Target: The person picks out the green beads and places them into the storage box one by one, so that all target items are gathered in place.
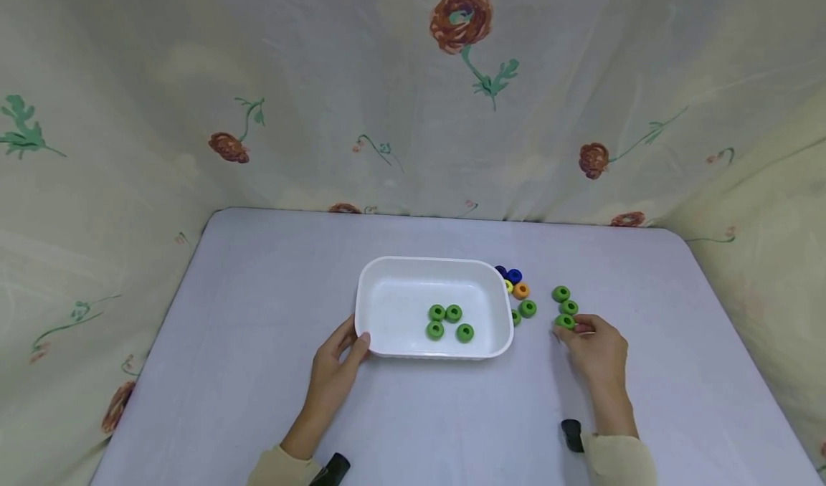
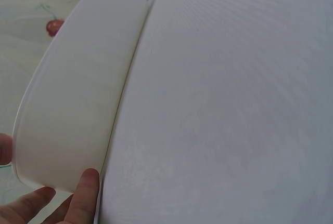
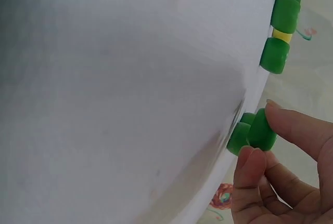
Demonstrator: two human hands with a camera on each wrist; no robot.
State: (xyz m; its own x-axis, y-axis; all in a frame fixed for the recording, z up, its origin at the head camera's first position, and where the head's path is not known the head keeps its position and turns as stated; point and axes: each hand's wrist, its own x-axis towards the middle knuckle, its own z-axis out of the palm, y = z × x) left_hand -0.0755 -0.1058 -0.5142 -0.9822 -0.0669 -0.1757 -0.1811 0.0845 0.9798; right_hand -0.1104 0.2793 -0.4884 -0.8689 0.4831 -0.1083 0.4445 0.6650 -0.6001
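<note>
My left hand (image 1: 335,365) grips the near left corner of a white tray (image 1: 413,267), its thumb at the rim. In the left wrist view, fingertips (image 2: 89,185) touch the tray's outer wall (image 2: 73,94). Several green beads with holes (image 1: 435,330) lie in the tray's right half. To the right of the tray, my right hand (image 1: 596,350) pinches a green bead (image 3: 263,130) between thumb and fingers. Behind it are two more green beads (image 1: 569,307), close together on the table.
By the tray's right end lie dark blue beads (image 1: 514,276), a yellow bead (image 1: 509,286), an orange bead (image 1: 521,290) and two green beads (image 1: 528,308), some partly hidden by the rim. A white cloth covers the table (image 1: 271,271); a flowered curtain (image 1: 361,77) hangs behind.
</note>
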